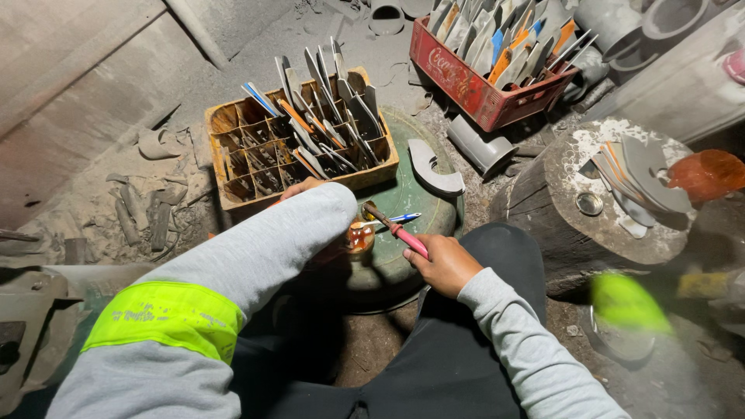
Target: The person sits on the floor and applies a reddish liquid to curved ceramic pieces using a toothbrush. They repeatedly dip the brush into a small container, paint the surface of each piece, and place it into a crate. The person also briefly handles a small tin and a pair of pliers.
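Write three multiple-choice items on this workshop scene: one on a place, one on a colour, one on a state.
1. Where does the curved grey metal blank lie?
A. on the round green surface beside the yellow crate
B. inside the red crate
C. on the tree stump

2. What colour is the handle of the tool in the right hand?
A. blue
B. pink-red
C. black

3. How is the red crate loaded?
A. empty
B. tipped over
C. packed with upright blades

Answers: 1 A, the blank rests flat on the green surface right of the yellow crate. 2 B, a pink-red handle sticks out of the fist. 3 C, blades stand on end across its compartments.
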